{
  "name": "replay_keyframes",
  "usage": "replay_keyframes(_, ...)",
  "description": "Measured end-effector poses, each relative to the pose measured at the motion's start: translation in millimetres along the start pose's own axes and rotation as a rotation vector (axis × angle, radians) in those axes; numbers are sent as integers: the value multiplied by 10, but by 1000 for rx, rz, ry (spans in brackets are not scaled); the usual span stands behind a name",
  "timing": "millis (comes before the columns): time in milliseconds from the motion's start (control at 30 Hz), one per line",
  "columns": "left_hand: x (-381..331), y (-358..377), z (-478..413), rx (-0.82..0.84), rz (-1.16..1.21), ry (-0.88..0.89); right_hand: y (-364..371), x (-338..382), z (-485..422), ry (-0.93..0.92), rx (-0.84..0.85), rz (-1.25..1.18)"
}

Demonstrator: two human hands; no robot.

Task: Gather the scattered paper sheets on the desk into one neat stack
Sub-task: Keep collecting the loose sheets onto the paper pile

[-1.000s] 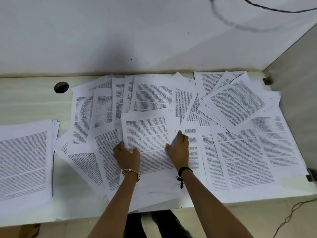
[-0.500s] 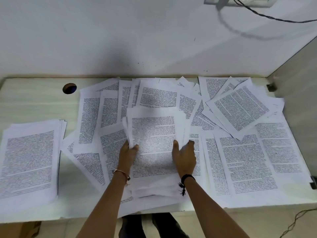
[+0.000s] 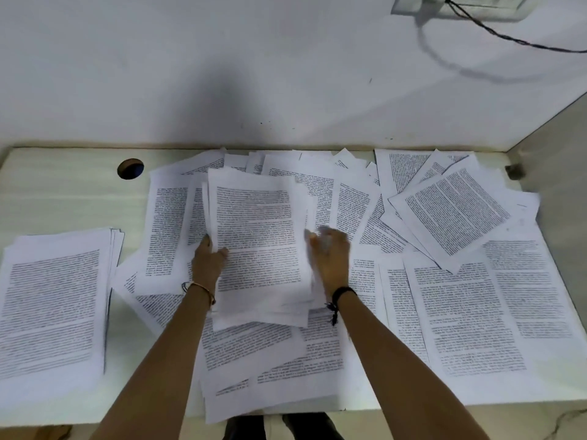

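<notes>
The left hand (image 3: 208, 262) is gripping a bundle of sheets (image 3: 257, 236) by its left edge. The thumb is lying across the top page, while the other fingers are going under the paper and hiding there. The right hand (image 3: 330, 258) is sitting at the bundle's right edge, but it is smeared by motion. I cannot tell whether its fingers are clamping the paper or only pressing against it.

The bundle is tilting up at its far end, over the middle of the desk (image 3: 63, 192). Its pages are fanning unevenly at the near edge. It is covering part of the loose sheets (image 3: 460, 312), which are overlapping one another across the centre and right of the desk. How many are lying underneath is not showing. A few near sheets are hanging over the front edge.

A stack (image 3: 54, 300) is lying at the left, well apart from the bundle, and the picture's left border is cutting it off. The print on every page is too small to read.

A round hole (image 3: 130, 168) is opening in the desk near the back left. A wall socket (image 3: 460, 7) is being cropped by the top border, and its cable (image 3: 508, 38) is running out of the picture at the right.
</notes>
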State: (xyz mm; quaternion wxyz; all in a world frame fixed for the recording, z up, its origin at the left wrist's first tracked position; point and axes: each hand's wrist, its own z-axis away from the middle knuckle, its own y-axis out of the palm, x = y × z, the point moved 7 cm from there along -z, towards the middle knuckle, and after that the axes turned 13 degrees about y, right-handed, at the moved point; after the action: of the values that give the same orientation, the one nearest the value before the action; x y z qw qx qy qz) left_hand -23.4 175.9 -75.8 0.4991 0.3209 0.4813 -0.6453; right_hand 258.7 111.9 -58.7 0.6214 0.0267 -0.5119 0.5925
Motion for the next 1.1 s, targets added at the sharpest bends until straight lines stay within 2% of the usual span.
replay_keyframes(67,-91,-51,-74,-47,-60,7,-271,-95,-169,80,-225,47)
replay_keyframes(100,-100,-61,-144,-51,-75,6,-387,-131,-215,139,-278,98)
replay_keyframes(167,-159,-29,-234,-38,-96,13,-409,-195,-328,201,-192,71)
replay_keyframes(267,-238,107,-385,-10,-126,35,-216,-2,-399,121,15,-91)
replay_keyframes(367,-357,309,-488,41,-182,62,-49,228,-431,30,143,-10)
replay_keyframes(433,-445,423,-537,82,-188,71,-15,339,-414,34,175,-22)
replay_keyframes(533,-490,516,-610,137,-184,60,11,310,-497,101,135,-99)
replay_keyframes(633,-499,567,-662,199,-187,38,132,250,-518,156,264,-116)
replay_keyframes(733,-471,597,-679,268,-165,9,164,242,-511,135,351,-144)
replay_keyframes(833,-544,643,-631,261,-136,46,122,186,-538,116,353,-134)
replay_keyframes(900,-606,655,-576,244,-149,73,47,121,-614,130,291,-207)
replay_keyframes(1033,-431,477,-504,218,-361,18,-187,-85,-656,259,195,-378)
replay_keyframes(1100,-334,391,-418,223,-349,-6,-245,-236,-655,321,186,-421)
